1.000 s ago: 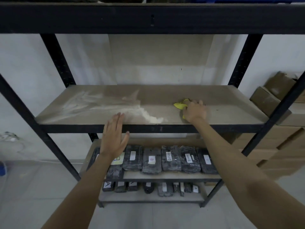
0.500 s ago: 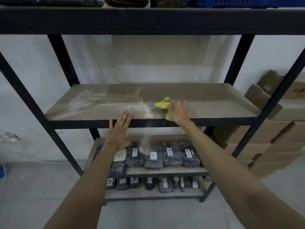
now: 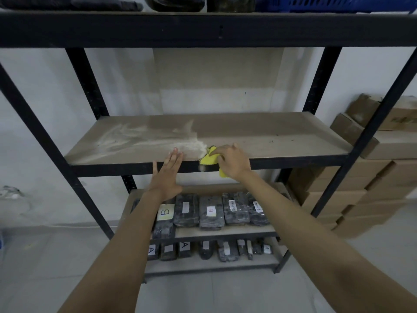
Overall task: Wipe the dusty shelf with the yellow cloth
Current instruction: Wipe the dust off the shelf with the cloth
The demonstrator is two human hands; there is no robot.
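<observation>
Nearest, wrapped dark packages (image 3: pixel 211 214) with paper labels sit on the lower shelves. Above them the left hand (image 3: pixel 166 175) lies flat, fingers straight, grip released, against the front edge of the dusty shelf (image 3: pixel 282 141). Just beside it the right hand (image 3: pixel 232 161) grips the yellow cloth (image 3: pixel 208 158) at that edge, next to a pale dust pile (image 3: pixel 191 145). Cardboard boxes (image 3: pixel 370 177) stand farther right

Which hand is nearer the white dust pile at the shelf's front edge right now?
Right. The right hand holds the yellow cloth against the dust pile's right end. The left hand lies flat on the shelf edge, fingertips just below-left of it.
</observation>
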